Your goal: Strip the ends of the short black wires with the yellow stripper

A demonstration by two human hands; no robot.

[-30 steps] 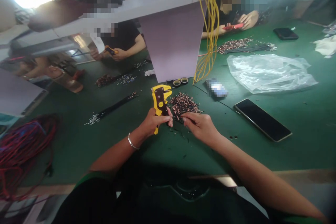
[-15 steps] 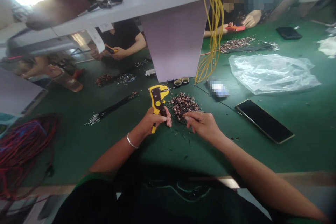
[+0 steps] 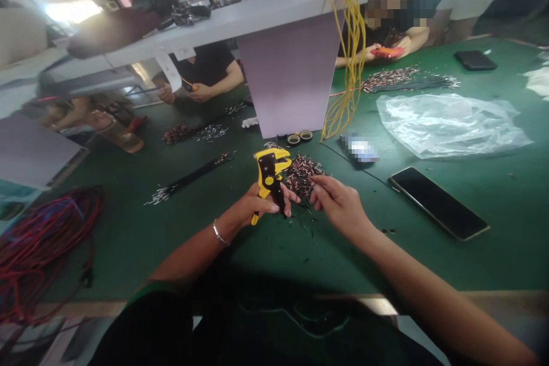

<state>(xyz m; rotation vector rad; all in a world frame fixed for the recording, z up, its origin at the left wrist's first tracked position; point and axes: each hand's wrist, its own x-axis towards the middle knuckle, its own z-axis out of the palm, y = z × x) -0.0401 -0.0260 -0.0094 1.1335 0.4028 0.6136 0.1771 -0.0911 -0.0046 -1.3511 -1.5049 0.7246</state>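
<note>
My left hand (image 3: 257, 203) is closed around the handles of a yellow-and-black wire stripper (image 3: 269, 176). The stripper's jaws point up and right, beside a heap of short cut wires (image 3: 304, 174) with coppery ends. At the heap's near right edge is my right hand (image 3: 337, 200), thumb and forefinger pinched together. Whatever lies between those fingertips is too small to make out. Loose dark scraps are scattered on the green table (image 3: 274, 257) between and below my hands.
A bundle of black wires (image 3: 193, 177) lies left, red cable coils (image 3: 47, 246) farther left. Two tape rolls (image 3: 299, 137) sit by the partition (image 3: 291, 74). Yellow wires (image 3: 354, 40) hang from the shelf. Rightward are a phone (image 3: 440, 203) and plastic bag (image 3: 450, 126). Co-workers handle tools opposite.
The wire stripper has tilted rightward, its jaws now nearer the heap, and its handles look farther apart. My right hand has shifted slightly right. The whole view has moved a little.
</note>
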